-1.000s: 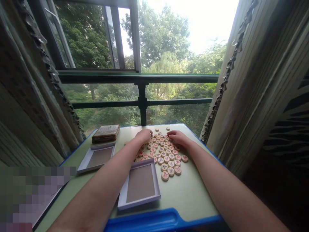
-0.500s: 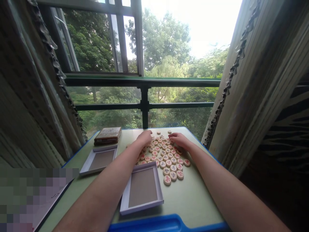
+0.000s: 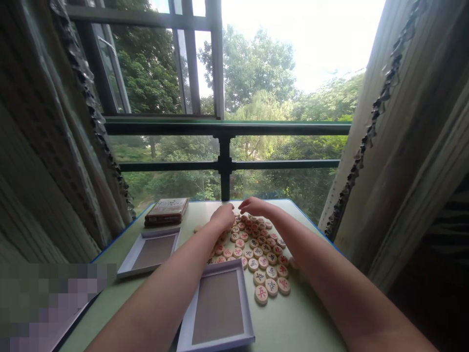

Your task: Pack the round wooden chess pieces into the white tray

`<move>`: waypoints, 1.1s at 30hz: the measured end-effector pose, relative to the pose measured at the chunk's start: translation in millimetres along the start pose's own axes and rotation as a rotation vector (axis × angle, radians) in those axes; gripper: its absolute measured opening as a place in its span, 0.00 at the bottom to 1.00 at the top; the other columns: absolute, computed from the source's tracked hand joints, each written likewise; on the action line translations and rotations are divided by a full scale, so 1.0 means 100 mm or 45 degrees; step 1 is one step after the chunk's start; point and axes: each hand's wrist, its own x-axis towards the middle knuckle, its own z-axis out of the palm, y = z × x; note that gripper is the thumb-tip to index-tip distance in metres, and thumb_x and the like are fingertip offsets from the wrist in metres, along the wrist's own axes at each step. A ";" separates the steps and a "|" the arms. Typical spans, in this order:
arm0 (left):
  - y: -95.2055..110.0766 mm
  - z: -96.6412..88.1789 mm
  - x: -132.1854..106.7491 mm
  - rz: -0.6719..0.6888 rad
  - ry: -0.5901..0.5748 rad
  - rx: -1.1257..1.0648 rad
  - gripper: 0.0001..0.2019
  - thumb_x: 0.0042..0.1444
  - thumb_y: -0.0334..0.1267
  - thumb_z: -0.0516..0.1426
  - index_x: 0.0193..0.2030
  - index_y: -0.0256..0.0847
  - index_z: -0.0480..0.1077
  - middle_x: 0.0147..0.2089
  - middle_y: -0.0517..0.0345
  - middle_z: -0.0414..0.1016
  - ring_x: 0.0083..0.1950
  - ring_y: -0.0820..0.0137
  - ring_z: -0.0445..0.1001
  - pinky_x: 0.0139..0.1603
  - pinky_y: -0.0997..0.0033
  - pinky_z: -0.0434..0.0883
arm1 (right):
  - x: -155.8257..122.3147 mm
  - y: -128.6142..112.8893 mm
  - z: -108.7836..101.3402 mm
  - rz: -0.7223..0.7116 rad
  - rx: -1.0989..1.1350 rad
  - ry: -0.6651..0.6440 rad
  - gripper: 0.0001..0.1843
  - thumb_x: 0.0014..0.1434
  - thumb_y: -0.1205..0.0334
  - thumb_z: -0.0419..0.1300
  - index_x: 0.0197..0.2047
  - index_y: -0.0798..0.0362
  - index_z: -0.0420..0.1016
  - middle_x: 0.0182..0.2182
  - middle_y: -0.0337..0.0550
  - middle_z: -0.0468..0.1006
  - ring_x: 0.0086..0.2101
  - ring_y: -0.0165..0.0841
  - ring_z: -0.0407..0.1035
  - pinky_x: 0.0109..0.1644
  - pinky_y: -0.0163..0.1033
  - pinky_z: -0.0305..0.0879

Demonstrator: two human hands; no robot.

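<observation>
On the bench (image 3: 304, 318), a cluster of round game pieces (image 3: 256, 249) lies at the middle and runs toward the far edge. Both hands are at its far end, the left hand (image 3: 223, 216) just left of the right hand (image 3: 256, 206). A shallow tray (image 3: 218, 308) lies before the pieces at the near edge. A second tray (image 3: 152, 252) lies to the left, with a flat box (image 3: 166, 210) just behind it. A window railing (image 3: 227, 128) stands behind the bench.

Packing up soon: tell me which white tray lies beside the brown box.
The far-left tray, its far edge at the brown box; the other lies nearer, beside the pieces.
</observation>
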 end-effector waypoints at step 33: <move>0.07 -0.06 -0.09 0.069 0.127 -0.252 0.18 0.49 0.22 0.52 0.47 0.36 0.70 0.49 0.49 0.75 0.50 0.66 0.72 0.50 0.73 0.66 | -0.03 0.17 0.17 -0.062 0.078 -0.078 0.13 0.49 0.69 0.59 0.39 0.55 0.78 0.26 0.40 0.75 0.22 0.24 0.62 0.25 0.28 0.57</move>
